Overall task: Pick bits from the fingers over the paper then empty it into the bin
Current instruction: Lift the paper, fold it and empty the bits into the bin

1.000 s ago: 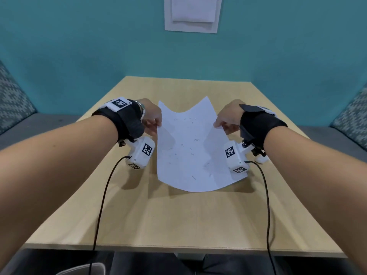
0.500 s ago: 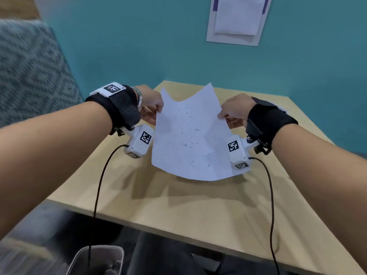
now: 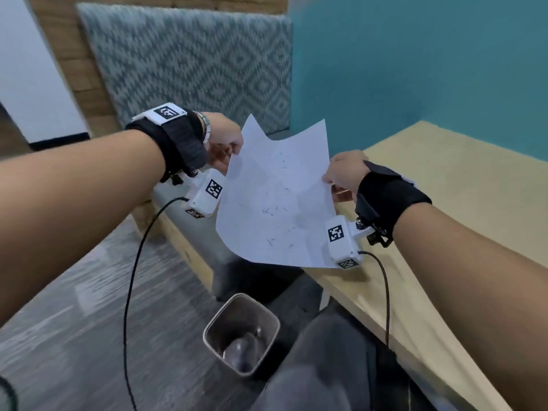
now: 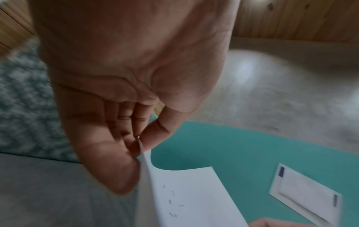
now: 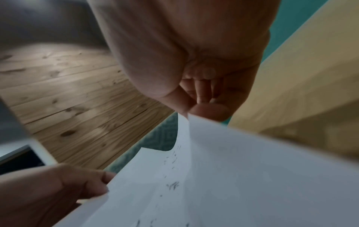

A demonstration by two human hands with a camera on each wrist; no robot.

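Paper [image 3: 275,197] pinched btwn both hands

A light wooden table [image 3: 462,179] stands at the right, against a teal wall [image 3: 415,60]. A blue-grey cushion with a diamond pattern [image 3: 189,60] leans upright behind a grey seat [image 3: 189,229]. The floor is grey wooden planks [image 3: 74,315].

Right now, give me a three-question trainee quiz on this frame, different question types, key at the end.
1. True or false: the paper lies flat on the table.
2. Which hands pinch the paper? A) left hand only B) right hand only C) both
3. Fill in: the small dark bits are on the paper, not yet in the ____.

Key: 1 false; 2 C; 3 bin
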